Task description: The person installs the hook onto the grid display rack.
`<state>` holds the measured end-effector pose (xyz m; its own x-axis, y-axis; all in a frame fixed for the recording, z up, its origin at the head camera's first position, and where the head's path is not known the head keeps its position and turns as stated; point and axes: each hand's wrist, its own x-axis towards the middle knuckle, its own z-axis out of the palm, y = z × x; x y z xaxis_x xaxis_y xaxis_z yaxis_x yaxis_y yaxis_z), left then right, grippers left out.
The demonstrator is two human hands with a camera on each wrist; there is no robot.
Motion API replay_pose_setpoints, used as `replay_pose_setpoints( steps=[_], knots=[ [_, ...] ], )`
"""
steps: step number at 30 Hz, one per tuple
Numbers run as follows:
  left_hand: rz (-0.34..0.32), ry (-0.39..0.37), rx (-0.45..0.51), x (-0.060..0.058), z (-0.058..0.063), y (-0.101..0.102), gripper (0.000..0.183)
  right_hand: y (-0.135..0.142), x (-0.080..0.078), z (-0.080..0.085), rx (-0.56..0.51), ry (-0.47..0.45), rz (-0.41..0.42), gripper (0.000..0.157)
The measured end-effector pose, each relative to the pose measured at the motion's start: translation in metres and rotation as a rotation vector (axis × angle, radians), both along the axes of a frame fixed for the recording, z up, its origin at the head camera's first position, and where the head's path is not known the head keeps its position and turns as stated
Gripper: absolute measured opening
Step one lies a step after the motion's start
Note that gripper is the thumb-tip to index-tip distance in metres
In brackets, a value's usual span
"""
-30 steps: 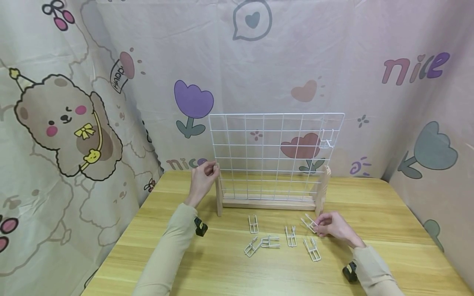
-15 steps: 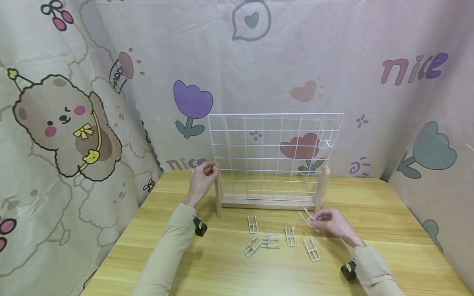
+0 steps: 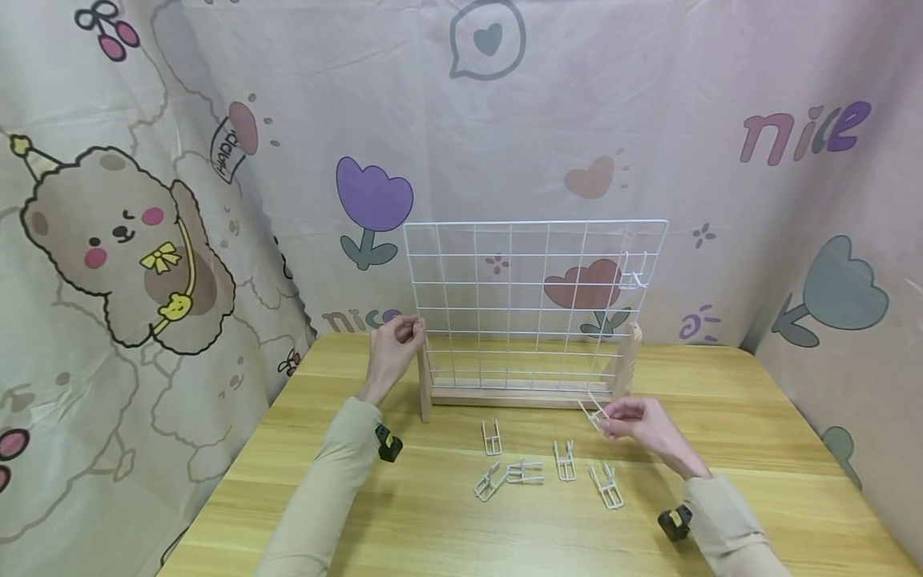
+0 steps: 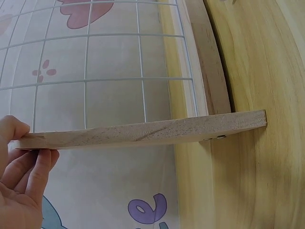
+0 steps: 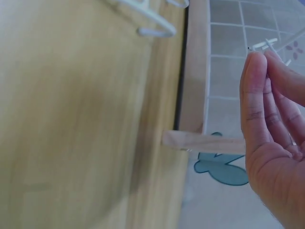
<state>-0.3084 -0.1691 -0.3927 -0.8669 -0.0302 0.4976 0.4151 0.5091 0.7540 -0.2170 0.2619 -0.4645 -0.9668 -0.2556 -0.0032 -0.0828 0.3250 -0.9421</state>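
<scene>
1. Here we are with the right hand [image 3: 644, 425], pinching one white wire hook [image 3: 593, 417] between thumb and fingertips, prongs angled up toward the wire grid [image 3: 510, 308].
2. That hook is in front of the lower right part of the grid, overlapping the wooden base [image 3: 522, 398] from the head view; whether it touches the wood, I can't tell.
3. Over on the other side, the left hand [image 3: 392, 350] grips the top of the left wooden upright [image 4: 143, 133], thumb on one face, fingers on the other, apparently to steady the stand.
4. And look up top: one hung hook [image 3: 634, 280] is on the grid near its upper right corner. Five loose hooks [image 3: 566, 461] lie on the counter [image 3: 425, 529] in front of the base.
5. So the step in hand, I'd judge, is bringing a second hook to the grid.
6. What does the next move call for? Probably a lift to a chosen wire, prongs squared up, the pinch firm, and the left hand bracing against any push.
</scene>
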Motion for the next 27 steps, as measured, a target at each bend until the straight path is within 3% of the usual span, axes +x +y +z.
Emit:
replay_pose_setpoints(
  steps=[22,27],
  knots=[
    [-0.005,-0.001,0.015,0.001,0.000,0.000,0.028,-0.027,0.004,0.028,-0.206,0.056,-0.112,0.025],
    [-0.008,-0.007,0.022,0.000,-0.001,0.000,0.028,-0.033,0.005,0.036,-0.300,0.105,-0.098,0.019]
  ],
)
